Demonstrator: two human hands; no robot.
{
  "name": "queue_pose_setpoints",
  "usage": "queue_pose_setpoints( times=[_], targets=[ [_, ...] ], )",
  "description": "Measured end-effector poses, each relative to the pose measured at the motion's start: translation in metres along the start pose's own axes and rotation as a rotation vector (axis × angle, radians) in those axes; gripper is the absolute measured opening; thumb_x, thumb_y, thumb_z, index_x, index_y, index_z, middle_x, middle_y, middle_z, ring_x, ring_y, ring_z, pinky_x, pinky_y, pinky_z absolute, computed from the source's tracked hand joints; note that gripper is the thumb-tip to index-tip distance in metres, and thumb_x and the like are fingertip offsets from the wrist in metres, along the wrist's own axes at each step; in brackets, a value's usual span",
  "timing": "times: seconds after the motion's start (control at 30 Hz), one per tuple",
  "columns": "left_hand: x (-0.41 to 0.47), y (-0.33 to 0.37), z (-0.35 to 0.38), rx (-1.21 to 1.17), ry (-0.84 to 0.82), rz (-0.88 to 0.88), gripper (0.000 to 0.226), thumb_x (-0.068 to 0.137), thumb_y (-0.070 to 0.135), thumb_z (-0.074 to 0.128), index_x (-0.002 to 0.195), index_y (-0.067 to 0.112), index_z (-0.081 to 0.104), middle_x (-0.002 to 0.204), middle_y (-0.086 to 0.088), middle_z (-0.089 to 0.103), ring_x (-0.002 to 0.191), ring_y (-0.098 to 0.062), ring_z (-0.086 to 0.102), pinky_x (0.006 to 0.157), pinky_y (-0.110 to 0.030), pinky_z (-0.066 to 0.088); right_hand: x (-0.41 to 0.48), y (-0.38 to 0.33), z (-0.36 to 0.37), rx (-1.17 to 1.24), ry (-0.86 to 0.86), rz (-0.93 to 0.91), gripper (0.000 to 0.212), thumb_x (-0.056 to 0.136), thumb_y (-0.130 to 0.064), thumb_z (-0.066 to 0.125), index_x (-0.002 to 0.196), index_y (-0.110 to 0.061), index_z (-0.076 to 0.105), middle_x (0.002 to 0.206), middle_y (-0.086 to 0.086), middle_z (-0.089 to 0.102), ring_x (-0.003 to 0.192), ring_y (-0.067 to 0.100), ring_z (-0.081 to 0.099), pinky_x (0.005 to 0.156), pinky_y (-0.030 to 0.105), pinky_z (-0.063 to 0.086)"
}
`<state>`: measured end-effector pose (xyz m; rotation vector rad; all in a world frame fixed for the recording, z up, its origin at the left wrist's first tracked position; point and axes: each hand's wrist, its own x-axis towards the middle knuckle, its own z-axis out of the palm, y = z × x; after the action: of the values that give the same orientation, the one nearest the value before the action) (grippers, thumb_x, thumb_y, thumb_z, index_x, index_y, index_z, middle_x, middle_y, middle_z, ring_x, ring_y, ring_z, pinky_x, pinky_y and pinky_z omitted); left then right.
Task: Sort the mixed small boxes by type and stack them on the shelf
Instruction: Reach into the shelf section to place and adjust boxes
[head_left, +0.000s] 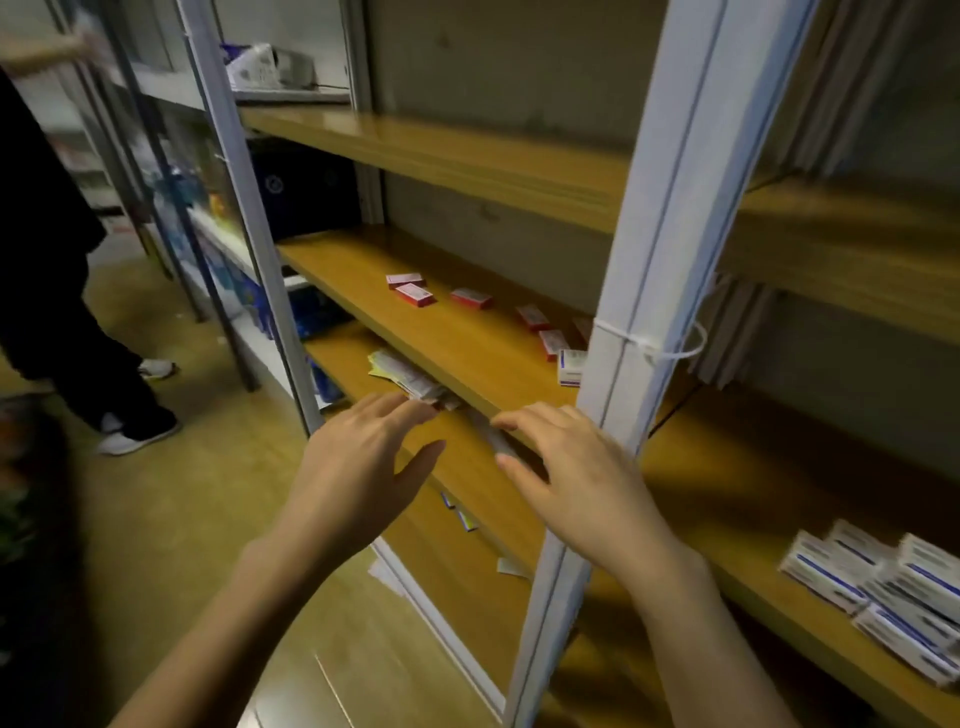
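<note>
Both of your hands were spread loose and held nothing. Your left hand (363, 467) had its fingertips at the near end of the pile of packets (408, 376) on the lower board (462, 483). Your right hand (576, 483) hung just to its right, fingers by the front edge of the middle board (389, 332). On that board the red boxes (415, 293) lay scattered, apart from one another, and a white box (571, 366) stood against the post (649, 291). The white-and-blue boxes (878, 587) sat stacked near right.

The step looked like pulling the pile forward. You would have done best to slide it out with both hands flat, not pinch at one packet. That way nothing would spill off the front edge, and you could sort it where you saw it.

The far part of the pile ran under the middle board, so its depth was hidden. The post covered part of the white box and at least one red box. Blur made the print unreadable, and I could not tell whether your left fingertips touched the pile.
</note>
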<state>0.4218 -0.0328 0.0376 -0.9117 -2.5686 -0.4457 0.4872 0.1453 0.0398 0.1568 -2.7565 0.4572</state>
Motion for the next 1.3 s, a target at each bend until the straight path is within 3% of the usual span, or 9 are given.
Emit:
queue_pose_setpoints(
  times=[0.23, 0.53, 0.87, 1.1, 1.23, 1.3],
  targets=[
    [0.027, -0.100, -0.003, 0.020, -0.028, 0.080, 0.029, 0.084, 0.036, 0.056, 0.107, 0.020, 0.061, 0.100, 0.003, 0.066, 0.090, -0.016, 0.062, 0.069, -0.026, 0.048, 0.074, -0.048, 0.046, 0.027, -0.025, 0.068, 0.035, 0.091, -0.039, 0.046, 0.125, -0.033, 0.043, 0.123, -0.015, 0.049, 0.113, 0.006, 0.042, 0.090, 0.027, 0.040],
    [0.068, -0.192, 0.012, -0.044, -0.056, 0.106, 0.032, 0.087, 0.036, 0.054, 0.114, 0.020, 0.058, 0.107, 0.004, 0.064, 0.098, -0.014, 0.058, 0.074, -0.027, 0.049, 0.153, -0.072, 0.082, 0.011, -0.004, 0.139, 0.034, 0.090, -0.038, 0.047, 0.124, -0.033, 0.046, 0.120, -0.014, 0.051, 0.108, 0.005, 0.044, 0.082, 0.024, 0.040],
    [0.152, -0.255, 0.056, -0.060, -0.060, 0.137, 0.030, 0.085, 0.037, 0.056, 0.111, 0.021, 0.059, 0.105, 0.004, 0.064, 0.090, -0.014, 0.059, 0.068, -0.025, 0.046, 0.265, -0.028, 0.124, -0.046, -0.022, 0.186, 0.033, 0.091, -0.039, 0.048, 0.123, -0.031, 0.047, 0.124, -0.012, 0.051, 0.113, 0.009, 0.045, 0.081, 0.025, 0.037],
    [0.226, -0.297, 0.102, -0.046, -0.100, 0.158, 0.037, 0.089, 0.040, 0.048, 0.121, 0.022, 0.052, 0.118, 0.005, 0.059, 0.106, -0.013, 0.052, 0.083, -0.026, 0.045, 0.350, 0.021, 0.154, -0.092, -0.074, 0.292, 0.042, 0.089, -0.041, 0.050, 0.129, -0.028, 0.042, 0.129, -0.005, 0.049, 0.118, 0.015, 0.045, 0.086, 0.031, 0.042],
    [0.260, -0.316, 0.129, -0.083, -0.088, 0.139, 0.038, 0.090, 0.041, 0.047, 0.122, 0.022, 0.051, 0.117, 0.005, 0.059, 0.107, -0.013, 0.052, 0.082, -0.025, 0.044, 0.382, 0.050, 0.177, -0.114, -0.061, 0.381, 0.053, 0.085, -0.048, 0.052, 0.130, -0.023, 0.039, 0.126, -0.001, 0.050, 0.115, 0.018, 0.048, 0.078, 0.027, 0.037],
    [0.273, -0.323, 0.141, -0.103, -0.090, 0.148, 0.038, 0.089, 0.041, 0.048, 0.122, 0.022, 0.051, 0.116, 0.005, 0.059, 0.106, -0.013, 0.053, 0.081, -0.026, 0.045, 0.395, 0.061, 0.190, -0.126, -0.073, 0.434, 0.059, 0.083, -0.051, 0.054, 0.131, -0.020, 0.037, 0.128, 0.002, 0.048, 0.117, 0.020, 0.047, 0.082, 0.029, 0.040]
  ],
)
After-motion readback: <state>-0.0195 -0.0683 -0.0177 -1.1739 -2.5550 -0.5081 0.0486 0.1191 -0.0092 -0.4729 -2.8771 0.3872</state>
